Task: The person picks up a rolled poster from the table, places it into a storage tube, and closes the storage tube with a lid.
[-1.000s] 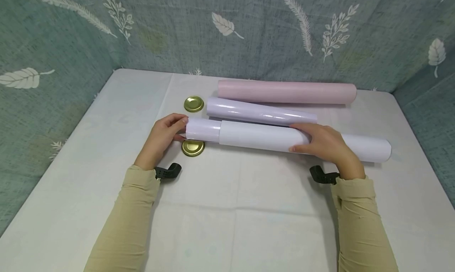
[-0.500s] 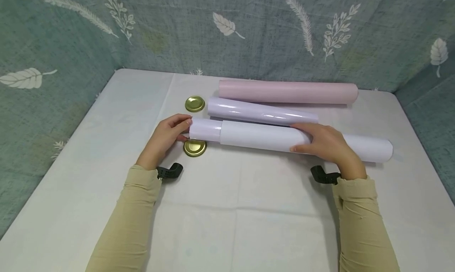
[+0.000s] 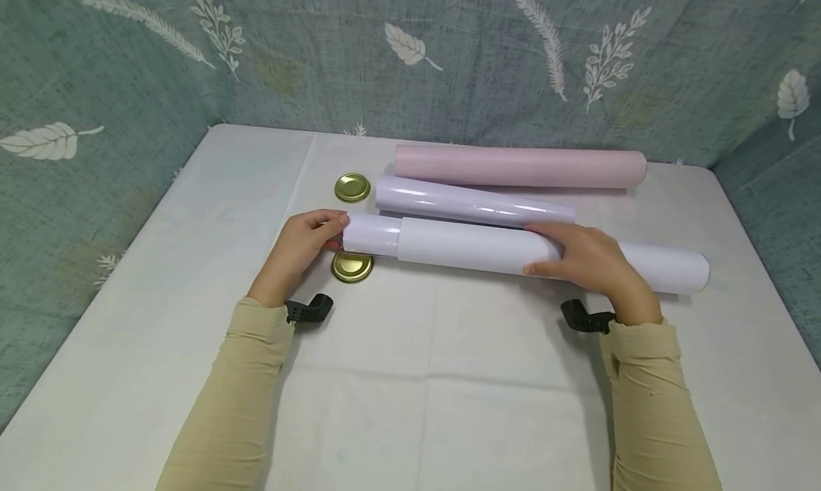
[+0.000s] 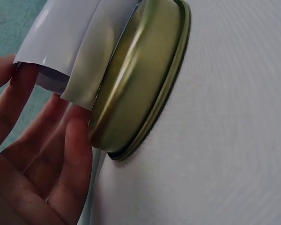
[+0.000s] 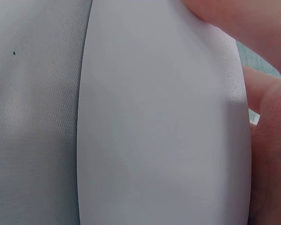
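Wrapped over the top of the white tube (image 3: 487,252), my right hand (image 3: 593,266) grips it with fingers curled round the far side and thumb on the near side; the right wrist view shows only tube surface and fingertips pressed to it. My left hand (image 3: 298,252) sits at the left end of the glossy white roll (image 3: 372,234), which sticks partway out of the tube's left mouth; the fingers are fairly straight and touch the roll's end, and I cannot tell whether they pinch it. Both lie across the middle of the frame on the white tablecloth (image 3: 417,391). Just below the roll's end lies a gold lid (image 3: 351,266), seen close up in the left wrist view beside my fingers (image 4: 61,159). Another gold lid (image 3: 352,187) rests above, near a second glossy roll (image 3: 471,202), with a pink tube (image 3: 519,167) towards the top.
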`<act>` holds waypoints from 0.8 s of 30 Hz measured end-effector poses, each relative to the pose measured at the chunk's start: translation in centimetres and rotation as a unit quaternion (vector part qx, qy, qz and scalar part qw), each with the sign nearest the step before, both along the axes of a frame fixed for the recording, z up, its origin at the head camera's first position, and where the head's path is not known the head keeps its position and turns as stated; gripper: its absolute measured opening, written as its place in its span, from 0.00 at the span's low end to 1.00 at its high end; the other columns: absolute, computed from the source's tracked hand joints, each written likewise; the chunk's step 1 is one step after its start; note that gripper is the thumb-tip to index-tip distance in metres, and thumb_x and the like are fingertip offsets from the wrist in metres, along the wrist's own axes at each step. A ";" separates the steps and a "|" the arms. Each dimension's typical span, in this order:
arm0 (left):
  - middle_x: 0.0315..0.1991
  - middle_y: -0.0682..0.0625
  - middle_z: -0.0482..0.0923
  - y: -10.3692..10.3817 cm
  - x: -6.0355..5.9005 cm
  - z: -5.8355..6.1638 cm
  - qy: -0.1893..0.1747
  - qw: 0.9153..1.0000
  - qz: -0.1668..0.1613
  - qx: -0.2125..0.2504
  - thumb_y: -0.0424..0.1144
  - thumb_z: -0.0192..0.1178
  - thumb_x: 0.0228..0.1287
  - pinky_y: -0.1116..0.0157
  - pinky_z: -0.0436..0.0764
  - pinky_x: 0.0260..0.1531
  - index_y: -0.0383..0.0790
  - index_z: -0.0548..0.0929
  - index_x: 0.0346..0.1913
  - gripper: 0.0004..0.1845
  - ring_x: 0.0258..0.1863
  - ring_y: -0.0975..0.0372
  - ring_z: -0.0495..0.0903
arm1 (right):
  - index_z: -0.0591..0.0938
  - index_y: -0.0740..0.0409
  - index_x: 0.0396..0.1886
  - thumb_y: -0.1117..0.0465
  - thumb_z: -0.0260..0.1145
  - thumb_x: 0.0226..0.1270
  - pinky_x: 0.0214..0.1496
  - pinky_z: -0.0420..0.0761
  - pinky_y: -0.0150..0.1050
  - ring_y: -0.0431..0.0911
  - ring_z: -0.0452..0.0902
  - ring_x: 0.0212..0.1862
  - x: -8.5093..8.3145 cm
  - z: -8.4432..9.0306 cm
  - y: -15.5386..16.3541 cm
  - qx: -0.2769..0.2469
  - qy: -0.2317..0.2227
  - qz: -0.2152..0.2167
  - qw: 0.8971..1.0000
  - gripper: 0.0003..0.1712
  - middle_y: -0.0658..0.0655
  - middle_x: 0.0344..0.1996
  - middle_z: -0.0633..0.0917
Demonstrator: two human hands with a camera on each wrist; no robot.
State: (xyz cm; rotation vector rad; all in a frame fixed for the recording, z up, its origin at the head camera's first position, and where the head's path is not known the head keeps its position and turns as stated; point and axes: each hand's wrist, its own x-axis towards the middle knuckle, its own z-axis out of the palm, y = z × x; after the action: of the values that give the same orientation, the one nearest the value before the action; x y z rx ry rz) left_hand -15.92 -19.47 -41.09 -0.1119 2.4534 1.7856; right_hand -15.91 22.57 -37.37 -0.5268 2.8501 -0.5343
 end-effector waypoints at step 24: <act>0.45 0.46 0.76 1.4 1.1 2.3 -0.015 0.999 -0.036 0.007 0.45 0.57 0.61 0.59 0.73 0.48 0.36 0.77 0.50 0.19 0.41 0.61 0.76 | 0.67 0.35 0.61 0.27 0.61 0.41 0.49 0.66 0.55 0.54 0.65 0.57 -0.1 -0.1 0.1 -0.003 0.000 0.002 1.000 0.44 0.52 0.58 0.70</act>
State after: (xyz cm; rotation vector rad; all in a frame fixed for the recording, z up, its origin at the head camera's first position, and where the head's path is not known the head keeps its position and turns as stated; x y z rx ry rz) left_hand -14.79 -18.04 -38.78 -0.0489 2.3926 1.7583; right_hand -16.03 22.67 -37.49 -0.5329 2.8472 -0.5424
